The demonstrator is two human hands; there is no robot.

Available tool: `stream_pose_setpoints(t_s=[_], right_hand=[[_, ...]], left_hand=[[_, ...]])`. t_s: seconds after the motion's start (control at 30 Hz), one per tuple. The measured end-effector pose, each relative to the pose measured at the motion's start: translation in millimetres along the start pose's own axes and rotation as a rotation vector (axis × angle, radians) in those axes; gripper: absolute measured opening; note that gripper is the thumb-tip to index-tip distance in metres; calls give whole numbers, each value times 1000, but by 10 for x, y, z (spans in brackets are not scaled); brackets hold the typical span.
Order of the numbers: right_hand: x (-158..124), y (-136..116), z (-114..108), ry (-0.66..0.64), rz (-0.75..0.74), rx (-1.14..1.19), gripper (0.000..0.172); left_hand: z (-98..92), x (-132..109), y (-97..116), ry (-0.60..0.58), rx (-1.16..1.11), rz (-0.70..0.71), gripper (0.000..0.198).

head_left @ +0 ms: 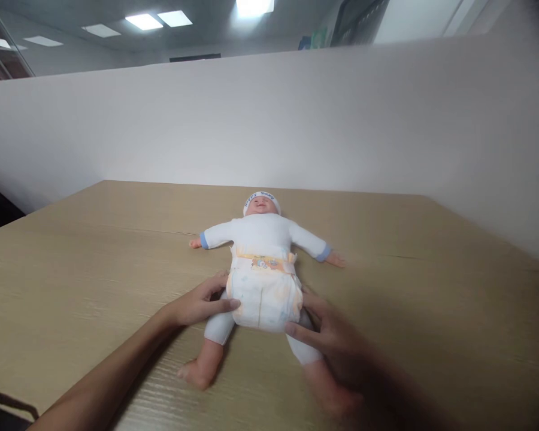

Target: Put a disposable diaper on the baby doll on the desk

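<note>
A baby doll (265, 230) in a white suit with blue cuffs and a white cap lies on its back, arms spread, head away from me. Around its hips is a white diaper (265, 299) with a yellow-orange printed waistband. My left hand (209, 299) grips the diaper's left edge, its thumb on the front and its fingers partly hidden at the side. At the opposite leg edge, my right hand (326, 326) holds the diaper in the same way, thumb in front. Both of the doll's legs point toward me, bare below the knees.
Under the doll is a wide wooden table (117, 257). A white partition wall (251, 126) rises behind its far edge. At the lower left corner sits a dark object with a strap (9, 407), cut off by the frame.
</note>
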State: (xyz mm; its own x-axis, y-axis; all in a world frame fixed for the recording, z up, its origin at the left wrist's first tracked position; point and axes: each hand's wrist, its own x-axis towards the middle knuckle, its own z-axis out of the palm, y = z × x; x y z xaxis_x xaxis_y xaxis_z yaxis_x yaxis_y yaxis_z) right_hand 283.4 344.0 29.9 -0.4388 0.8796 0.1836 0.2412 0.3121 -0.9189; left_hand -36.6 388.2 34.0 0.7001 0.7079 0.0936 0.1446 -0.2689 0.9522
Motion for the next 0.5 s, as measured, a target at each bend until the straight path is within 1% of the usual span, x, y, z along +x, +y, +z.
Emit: stream_pose_setpoints(t_s=[0.13, 0.3, 0.4, 0.5], right_hand=[[18, -61, -15, -14, 0, -49, 40], [16, -80, -15, -18, 14, -39, 40], [9, -79, 7, 4, 33, 7, 41], [3, -75, 33, 21, 74, 47, 42]], left_hand=[[1, 0, -8, 7, 14, -3, 46], [11, 3, -8, 4, 10, 2, 45], [19, -3, -3, 31, 29, -36, 46], [30, -8, 3, 82, 31, -98, 53]])
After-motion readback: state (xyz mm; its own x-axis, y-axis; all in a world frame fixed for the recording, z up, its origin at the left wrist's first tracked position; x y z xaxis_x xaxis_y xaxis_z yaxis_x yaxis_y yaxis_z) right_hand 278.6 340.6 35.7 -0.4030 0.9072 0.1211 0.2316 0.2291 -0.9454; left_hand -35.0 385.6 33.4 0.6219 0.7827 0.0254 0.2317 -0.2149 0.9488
